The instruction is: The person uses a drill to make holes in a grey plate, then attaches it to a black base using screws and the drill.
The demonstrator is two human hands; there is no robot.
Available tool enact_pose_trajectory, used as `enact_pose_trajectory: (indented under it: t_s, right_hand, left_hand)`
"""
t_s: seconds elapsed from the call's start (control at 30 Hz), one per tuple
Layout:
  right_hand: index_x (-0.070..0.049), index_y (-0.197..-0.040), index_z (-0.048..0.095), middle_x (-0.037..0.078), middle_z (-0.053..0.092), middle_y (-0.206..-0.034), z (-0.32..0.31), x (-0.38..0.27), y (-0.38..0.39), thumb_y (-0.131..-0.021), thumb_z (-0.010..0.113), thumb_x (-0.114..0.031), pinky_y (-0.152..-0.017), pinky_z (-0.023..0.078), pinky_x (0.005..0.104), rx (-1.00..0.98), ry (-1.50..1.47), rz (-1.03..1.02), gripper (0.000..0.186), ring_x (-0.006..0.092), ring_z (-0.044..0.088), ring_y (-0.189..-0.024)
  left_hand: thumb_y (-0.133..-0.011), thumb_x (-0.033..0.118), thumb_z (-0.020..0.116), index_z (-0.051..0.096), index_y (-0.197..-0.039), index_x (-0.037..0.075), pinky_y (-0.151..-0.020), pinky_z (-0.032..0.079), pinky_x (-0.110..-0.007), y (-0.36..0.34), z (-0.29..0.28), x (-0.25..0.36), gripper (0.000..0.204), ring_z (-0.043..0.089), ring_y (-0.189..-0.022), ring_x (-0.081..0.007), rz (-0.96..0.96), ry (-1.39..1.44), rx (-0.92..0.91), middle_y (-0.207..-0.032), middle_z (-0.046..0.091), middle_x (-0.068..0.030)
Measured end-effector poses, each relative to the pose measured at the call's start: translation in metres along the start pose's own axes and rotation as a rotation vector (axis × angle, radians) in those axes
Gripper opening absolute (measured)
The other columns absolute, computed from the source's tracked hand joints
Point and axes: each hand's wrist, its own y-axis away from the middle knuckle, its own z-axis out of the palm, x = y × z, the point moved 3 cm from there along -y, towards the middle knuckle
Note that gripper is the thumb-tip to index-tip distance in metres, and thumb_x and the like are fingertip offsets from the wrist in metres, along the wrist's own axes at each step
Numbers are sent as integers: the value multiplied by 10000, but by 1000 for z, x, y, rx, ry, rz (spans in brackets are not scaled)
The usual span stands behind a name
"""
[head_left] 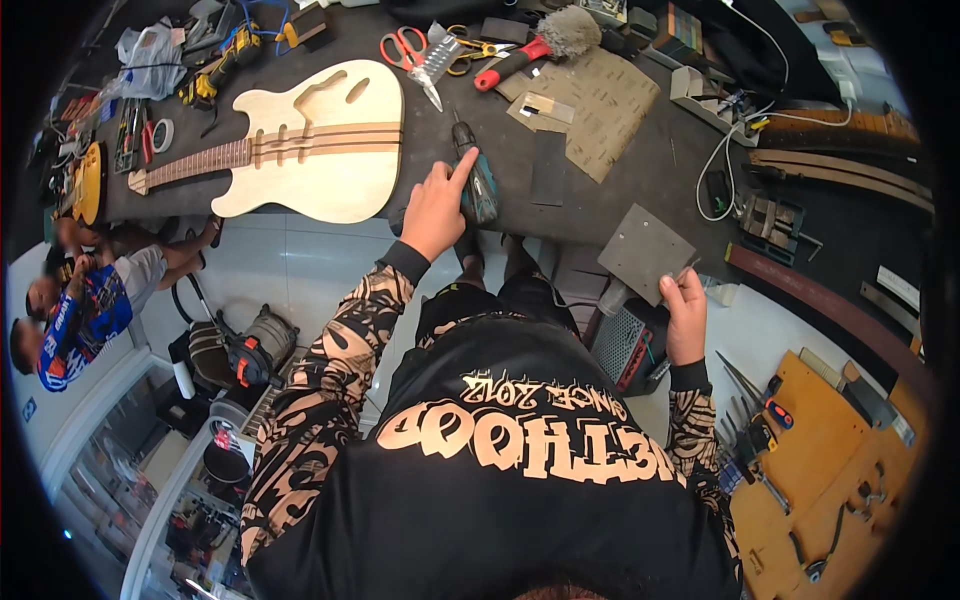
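Observation:
My left hand (437, 208) is closed over the handle of a teal and black cordless drill (482, 190), its index finger stretched along the drill body. The drill lies near the bench's front edge, its chuck pointing away from me. In my right hand (685, 315) a flat square grey plate (645, 250) with small holes is pinched at its near right corner, held off the front edge of the bench. A thin piece shows by those fingertips, too small to name. Left of the drill lies a pale wood electric guitar body (340, 185) with cut cavities and a fretted neck (205, 163).
On the dark bench (620, 215) are sandpaper (615, 115), a small dark sheet (548, 168), red-handled scissors (405, 50) and a red-handled brush (515, 62). A white cable (703, 175) loops at right. Two people (105, 300) sit at far left; a vacuum cleaner (255, 350) stands behind.

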Motion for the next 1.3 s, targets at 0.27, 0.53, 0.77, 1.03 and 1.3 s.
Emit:
enact_pose_trajectory:
  t_s: [0.27, 0.53, 0.77, 1.03, 1.3]
  right_hand:
    - [-79, -957, 519, -55, 535, -922, 23, 3, 19, -1116, 694, -150, -772, 392, 253, -82, -62, -6, 247, 44, 462, -868]
    - [-65, -1026, 600, -65, 501, -909, 122, -55, 0, -1079, 752, -166, -776, 441, 242, -516, -97, -80, 190, 44, 493, -866]
    - [-93, -982, 584, -64, 560, -917, 189, -98, -36, -1106, 725, -236, -741, 446, 248, -762, -99, -106, 236, 39, 511, -840]
    - [-67, -1155, 664, 54, 663, -1071, 222, -125, -165, -1097, 713, -244, -918, 513, 360, -1005, 397, -636, 193, 172, 642, -1016]
    - [-134, -1402, 616, 78, 642, -1320, 187, -101, -419, -803, 833, -133, -1082, 472, 490, -292, 1701, -1447, 637, 312, 618, -1279]
  left_hand:
    - [-837, 94, 851, 408, -1743, 166, -1087, 508, -516, 1, -3, 2, 1011, 599, -1306, -429, 72, 55, 60, -1401, 597, -201]
    - [-1138, 740, 450, 448, -1715, 107, -1275, 424, -458, 56, -9, 70, 856, 516, -1549, -301, -351, 1717, -377, -1698, 519, -146]
    - [-1174, 357, 509, 626, -1479, 12, -1074, 616, -485, 69, 32, 15, 474, 741, -1236, -307, -546, 2047, -93, -1384, 728, -150]
    - [-1158, 427, 568, 514, -1613, 50, -1021, 634, -477, 138, 59, -32, 593, 711, -1231, -303, -611, 2367, 190, -1424, 695, -164]
    - [-1145, 517, 573, 402, -1726, 239, -752, 542, -408, 122, -17, 35, 667, 560, -900, -281, -459, 2413, 346, -1375, 620, -204]
